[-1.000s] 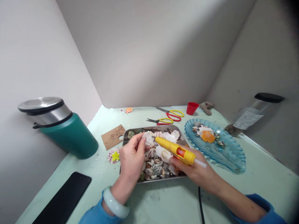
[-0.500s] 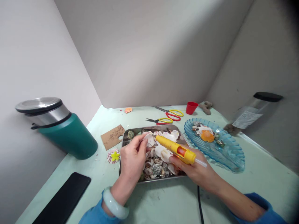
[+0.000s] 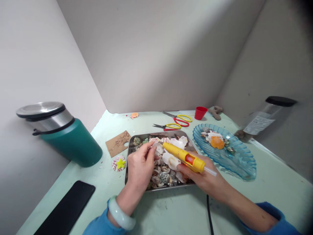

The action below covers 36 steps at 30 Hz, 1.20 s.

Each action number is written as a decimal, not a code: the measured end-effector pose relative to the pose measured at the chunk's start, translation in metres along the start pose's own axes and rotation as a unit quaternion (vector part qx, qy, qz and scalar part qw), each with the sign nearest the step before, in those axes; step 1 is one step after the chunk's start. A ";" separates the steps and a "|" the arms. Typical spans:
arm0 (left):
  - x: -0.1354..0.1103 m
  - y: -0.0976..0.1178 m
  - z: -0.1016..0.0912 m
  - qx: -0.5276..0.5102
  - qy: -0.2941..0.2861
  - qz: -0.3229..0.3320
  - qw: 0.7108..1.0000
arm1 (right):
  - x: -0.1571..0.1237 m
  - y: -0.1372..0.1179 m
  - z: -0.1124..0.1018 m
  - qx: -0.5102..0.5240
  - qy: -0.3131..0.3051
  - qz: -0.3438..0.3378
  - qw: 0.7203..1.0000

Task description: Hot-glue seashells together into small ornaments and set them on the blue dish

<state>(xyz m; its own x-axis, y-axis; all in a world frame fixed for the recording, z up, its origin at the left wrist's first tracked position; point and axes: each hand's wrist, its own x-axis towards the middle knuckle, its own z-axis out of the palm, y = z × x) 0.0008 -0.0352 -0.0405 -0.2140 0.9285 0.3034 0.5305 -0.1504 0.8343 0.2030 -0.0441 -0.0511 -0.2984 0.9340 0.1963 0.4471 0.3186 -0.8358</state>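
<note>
A steel tray [image 3: 132,143] full of several mixed seashells lies in front of me. Over its left half my left hand [image 3: 140,166] is closed, pinching a small pale shell [image 3: 156,149] between thumb and fingers. My right hand [image 3: 204,179] grips a yellow glue gun [image 3: 184,157] above the tray, its nozzle pointing left at the held shell. A clear glue stick sticks out of the gun's back end. The gun's black cord [image 3: 210,215] runs toward me.
A blue glass dish [image 3: 241,161] with a few shells stands to the right. Behind the tray lie two pairs of scissors [image 3: 179,121] and a red cup [image 3: 200,113]. A green bin [image 3: 66,137], a cardboard tag [image 3: 118,143], a yellow star decoration [image 3: 119,164] and a black phone [image 3: 66,209] lie left.
My left hand has slid slightly right and toward me with the shell, uncovering green shells at the tray's far left. The glue gun has hardly moved.
</note>
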 end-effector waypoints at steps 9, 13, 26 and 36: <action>0.001 0.003 -0.001 0.012 -0.001 0.011 1.000 | 0.000 0.000 0.000 0.016 -0.002 0.004 1.000; 0.000 0.002 -0.001 0.029 -0.007 0.019 0.999 | 0.000 0.000 0.000 0.013 0.004 -0.002 1.000; 0.005 -0.004 -0.001 -0.090 0.006 -0.086 0.992 | 0.001 0.000 -0.002 0.004 -0.012 -0.010 1.000; 0.004 -0.006 -0.001 -0.086 0.020 -0.069 0.994 | 0.001 -0.003 -0.002 -0.002 0.001 -0.010 1.000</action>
<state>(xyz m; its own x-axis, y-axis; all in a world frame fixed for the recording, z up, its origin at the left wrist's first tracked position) -0.0043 -0.0307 -0.0433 -0.3097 0.9306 0.1952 0.3470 -0.0806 0.9344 0.2026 -0.0437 -0.0474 -0.3055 0.9276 0.2151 0.4440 0.3386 -0.8296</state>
